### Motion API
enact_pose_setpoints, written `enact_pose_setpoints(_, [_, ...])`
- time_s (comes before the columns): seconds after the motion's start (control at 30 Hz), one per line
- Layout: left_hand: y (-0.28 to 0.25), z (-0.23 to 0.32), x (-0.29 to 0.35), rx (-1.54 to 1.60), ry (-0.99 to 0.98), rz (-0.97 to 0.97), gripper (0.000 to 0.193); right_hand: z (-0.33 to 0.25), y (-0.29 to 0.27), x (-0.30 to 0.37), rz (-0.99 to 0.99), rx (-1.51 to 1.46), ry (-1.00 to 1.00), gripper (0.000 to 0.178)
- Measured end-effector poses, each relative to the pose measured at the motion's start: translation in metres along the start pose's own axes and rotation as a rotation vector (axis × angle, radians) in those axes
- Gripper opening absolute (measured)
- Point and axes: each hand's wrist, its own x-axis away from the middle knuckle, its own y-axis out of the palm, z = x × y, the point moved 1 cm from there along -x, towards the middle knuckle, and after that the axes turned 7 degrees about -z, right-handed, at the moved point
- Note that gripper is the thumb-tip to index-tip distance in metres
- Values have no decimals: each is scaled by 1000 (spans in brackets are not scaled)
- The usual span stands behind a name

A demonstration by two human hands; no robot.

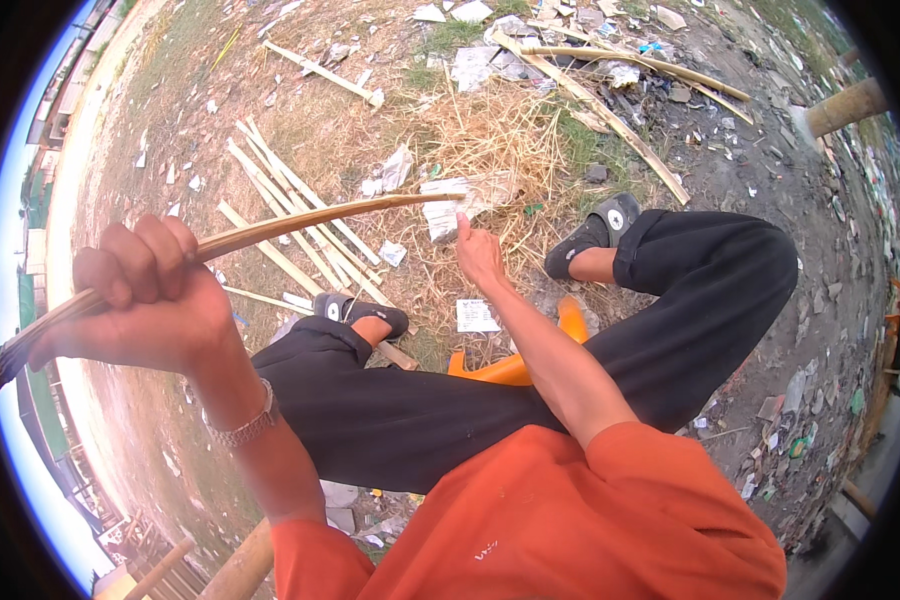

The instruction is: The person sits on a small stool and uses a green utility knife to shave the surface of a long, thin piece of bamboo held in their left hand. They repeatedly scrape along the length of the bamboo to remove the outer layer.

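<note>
Left hand (145, 285) holds a long stick (310, 218)

The left hand is big and close up, with its fingers wrapped tight around the stick. The stick goes right through this fist. A short, dark end pokes out on the left side, and a long, light brown part pokes out on the right. That long part bends a little and gets thin at the tip.

The right hand (480, 255) is just beside the stick's thin tip, with its thumb pointing at it. I cannot tell if the thumb touches the stick. The other fingers look curled in, but I cannot tell if they hold anything.

On the ground under the middle of the stick is a bunch of pale strips (315, 247). Behind the stick's tip is a whitish scrap (485, 190), and past the tip there is dry straw (515, 125). On the person's side of the stick are two dark shoes (595, 235), a little white card (476, 316) and an orange thing (505, 371). A band (245, 420) goes around the wrist that is nearest the stick's dark end.
</note>
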Motion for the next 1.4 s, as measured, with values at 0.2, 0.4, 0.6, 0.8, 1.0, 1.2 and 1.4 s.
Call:
enact_pose_setpoints(0.2, [3, -3, -8, -58, 18, 49, 73, -41, 1, 13, -35, -63, -93, 78])
enact_pose_setpoints(0.4, [4, -5, -11, -69, 27, 95, 73, -42, 5, 14, 31, -26, -113, 75])
enact_pose_setpoints(0.6, [7, -3, -9, -83, 35, 124, 73, -39, 4, 12, 21, -28, -70, 77])
enact_pose_setpoints(0.8, [-1, -2, -9, -113, 22, 171, 73, -54, 5, 12, 13, 39, -118, 77])
enact_pose_setpoints(1.0, [-8, -3, -14, -115, 44, 111, 73, -51, 5, 4, -31, 53, -72, 77])
enact_pose_setpoints(1.2, [4, -3, -6, -66, 37, 136, 72, -14, -1, -8, 19, 38, 42, 75])
enact_pose_setpoints(1.4, [13, -2, -11, -62, 51, 56, 71, 21, 13, -26, 104, 56, 225, 75])
